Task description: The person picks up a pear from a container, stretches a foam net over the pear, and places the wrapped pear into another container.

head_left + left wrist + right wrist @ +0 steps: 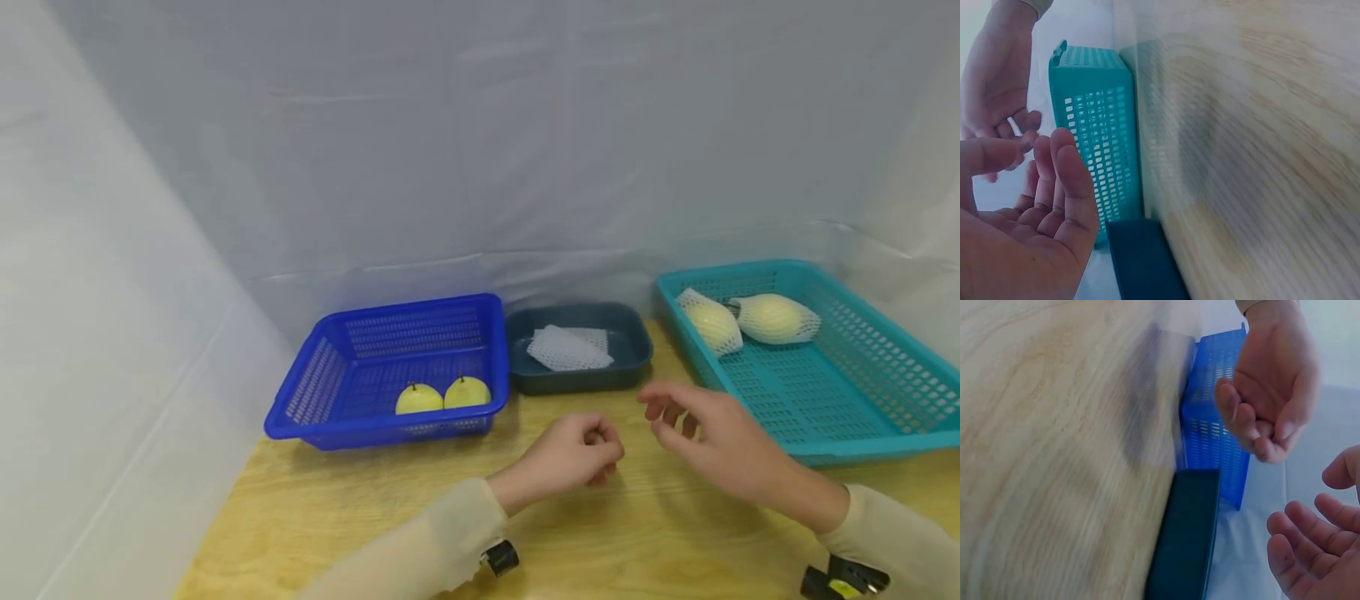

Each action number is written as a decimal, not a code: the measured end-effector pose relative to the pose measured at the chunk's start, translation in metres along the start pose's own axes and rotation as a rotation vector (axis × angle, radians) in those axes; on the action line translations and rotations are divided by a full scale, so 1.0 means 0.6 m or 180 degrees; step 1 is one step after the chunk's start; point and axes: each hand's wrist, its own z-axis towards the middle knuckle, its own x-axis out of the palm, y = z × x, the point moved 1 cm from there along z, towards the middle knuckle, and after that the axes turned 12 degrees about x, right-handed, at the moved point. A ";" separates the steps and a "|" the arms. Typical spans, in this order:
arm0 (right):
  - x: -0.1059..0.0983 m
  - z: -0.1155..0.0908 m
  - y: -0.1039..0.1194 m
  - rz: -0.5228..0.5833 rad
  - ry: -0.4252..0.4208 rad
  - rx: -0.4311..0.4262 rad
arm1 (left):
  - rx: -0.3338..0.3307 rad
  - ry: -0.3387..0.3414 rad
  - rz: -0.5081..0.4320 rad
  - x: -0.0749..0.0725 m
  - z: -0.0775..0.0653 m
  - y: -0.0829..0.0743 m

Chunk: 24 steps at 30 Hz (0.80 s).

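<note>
The black gadget (843, 581) strapped below the right hand (723, 437) carries a yellow-green patch, too small to read. The right fingers are released and loosely bent, with the thumb apart from them. The left hand (566, 454) is also released, its fingers curling softly in towards the thumb around bare air; the two hands face each other with a gap between them.

Just beyond the left fingers, and ahead and to the left of the right fingertips, sits a dark blue-green tray (577, 382). In it lies rumpled white netting (570, 348), one part folded across another. To the right of the right fingers stands a teal basket (870, 452). In its far left part, beyond those fingers, lie two pale yellow pears (776, 319) in white mesh sleeves, one resting by the basket's left wall. Beyond the left fingers and to their left is a blue basket (416, 333); two bare yellow pears (467, 392) with dark stems sit side by side by its near right corner, their lower parts hidden by the rim.

The right hand and wrist partly cover the teal basket's near left corner. Below both sets of fingers spreads a wood-grain table (360, 517); behind everything hangs a pale, creased sheet (450, 167).
</note>
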 end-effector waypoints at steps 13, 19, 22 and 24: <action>0.022 -0.005 -0.006 0.0258 0.0396 0.0174 | 0.0279 -0.0066 0.0484 -0.054 -0.051 0.001; 0.031 -0.007 -0.010 0.0406 0.0499 0.0161 | 0.0380 -0.0207 0.0880 -0.087 -0.079 0.008; 0.035 -0.007 -0.011 0.0457 0.0545 0.0171 | 0.0389 -0.0313 0.1025 -0.107 -0.092 0.011; 0.037 -0.007 -0.013 0.0480 0.0545 0.0171 | 0.0404 -0.0371 0.1096 -0.119 -0.098 0.013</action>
